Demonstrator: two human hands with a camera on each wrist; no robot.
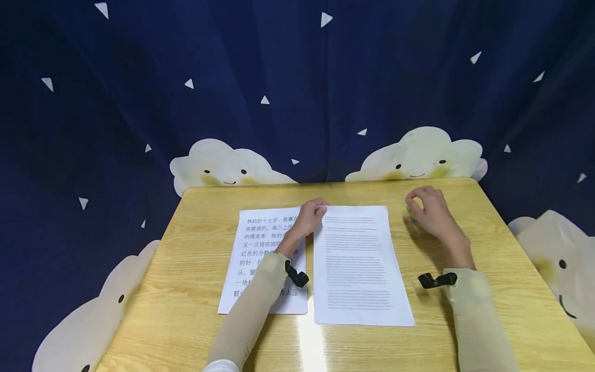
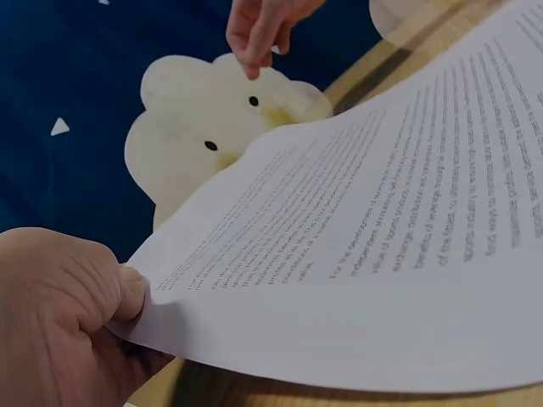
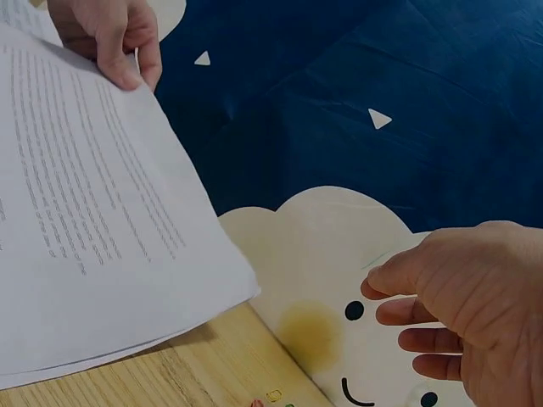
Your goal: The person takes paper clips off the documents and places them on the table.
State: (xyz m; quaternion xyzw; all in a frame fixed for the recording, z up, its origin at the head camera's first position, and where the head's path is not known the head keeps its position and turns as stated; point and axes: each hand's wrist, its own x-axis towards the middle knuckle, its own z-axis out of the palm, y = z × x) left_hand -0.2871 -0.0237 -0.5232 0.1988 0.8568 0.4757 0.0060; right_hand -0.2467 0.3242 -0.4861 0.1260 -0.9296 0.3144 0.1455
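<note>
Printed sheets of paper lie side by side on a light wooden table [image 1: 195, 289], and the person's left hand [image 1: 309, 217] pinches the far left corner of the English-text sheet [image 1: 358, 263], thumb and curled fingers closed on its edge. The left wrist view shows that corner lifted off the tabletop, the page bowing upward from the grip. This sheet is covered in small, dense print and sits near the middle of the table. Just beside it on the left lies a second sheet [image 1: 255, 248] printed in large Chinese characters, flat on the wood, with the left forearm crossing over it. The right hand [image 1: 429, 212] rests well apart from the papers, toward the far right of the table, its fingers loosely curled over a small pale object [image 1: 411, 223] with coloured marks; whether it grips the object or only covers it cannot be told. In the right wrist view the fingers look relaxed and slightly spread. Both arms wear pale sleeves with a black strap at each wrist. Behind the table hangs a dark blue cloth [image 1: 297, 77] scattered with white triangles and smiling cream clouds.
</note>
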